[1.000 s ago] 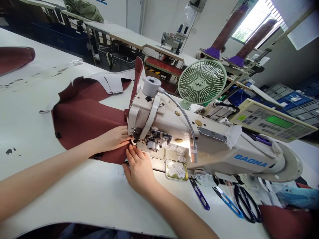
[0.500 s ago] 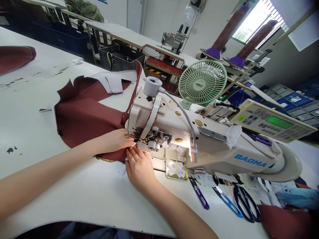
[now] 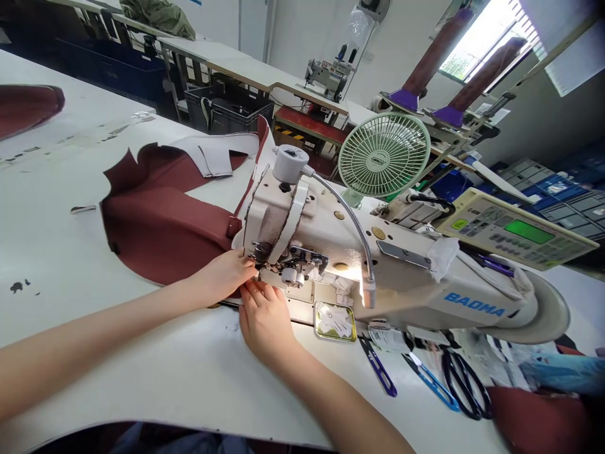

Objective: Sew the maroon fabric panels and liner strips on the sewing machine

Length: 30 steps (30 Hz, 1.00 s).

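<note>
Dark red material [image 3: 165, 221] with pale backing lies on the white table and runs under the head of a sewing machine [image 3: 326, 221]. At the needle area, my left hand [image 3: 224, 274] is closed on the material's edge, its fingertips partly hidden beside the machine. Just in front of it my right hand [image 3: 267, 318] rests palm down, fingers close together and pressing on the edge by the needle plate. The lamp [image 3: 367, 293] lights the machine bed. What lies under the fingers is hidden.
Right of my hands are a small tray [image 3: 334, 321], purple snips [image 3: 378, 366], blue snips [image 3: 432, 381] and black scissors [image 3: 467, 384]. Behind the machine stand a green fan [image 3: 385, 154] and a control panel [image 3: 520, 230]. Another red piece [image 3: 28, 110] lies far left.
The red material has shifted slightly toward the machine at its near edge, and less of it shows below my left wrist. My left hand has turned slightly; my right hand has barely moved.
</note>
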Each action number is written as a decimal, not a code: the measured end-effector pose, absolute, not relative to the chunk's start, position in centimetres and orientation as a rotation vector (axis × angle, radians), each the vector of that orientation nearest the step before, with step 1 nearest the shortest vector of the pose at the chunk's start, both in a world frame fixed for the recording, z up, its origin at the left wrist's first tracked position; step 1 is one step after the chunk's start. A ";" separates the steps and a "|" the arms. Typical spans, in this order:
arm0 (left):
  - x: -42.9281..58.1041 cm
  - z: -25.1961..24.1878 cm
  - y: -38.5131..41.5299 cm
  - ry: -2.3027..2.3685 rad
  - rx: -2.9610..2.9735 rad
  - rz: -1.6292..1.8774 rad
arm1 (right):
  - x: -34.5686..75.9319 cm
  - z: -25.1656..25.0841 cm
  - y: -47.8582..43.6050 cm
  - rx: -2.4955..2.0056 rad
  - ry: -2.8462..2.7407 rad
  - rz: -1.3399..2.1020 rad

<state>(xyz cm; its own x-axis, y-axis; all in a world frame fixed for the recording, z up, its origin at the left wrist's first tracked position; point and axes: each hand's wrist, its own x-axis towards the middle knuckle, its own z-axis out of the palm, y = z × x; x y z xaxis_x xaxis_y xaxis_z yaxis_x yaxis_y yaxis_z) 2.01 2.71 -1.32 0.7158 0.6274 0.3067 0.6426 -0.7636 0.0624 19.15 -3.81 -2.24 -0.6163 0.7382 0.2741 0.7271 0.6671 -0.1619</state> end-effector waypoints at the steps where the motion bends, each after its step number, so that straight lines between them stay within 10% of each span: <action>1: 1.9 -1.4 2.7 -1.060 -2.880 -0.481 | 19.1 -2.2 -3.8 -1.182 -2.564 0.047; 30: 0.1 -1.8 3.4 -1.158 -3.025 -0.677 | 19.0 -2.0 -4.0 -1.277 -2.537 0.202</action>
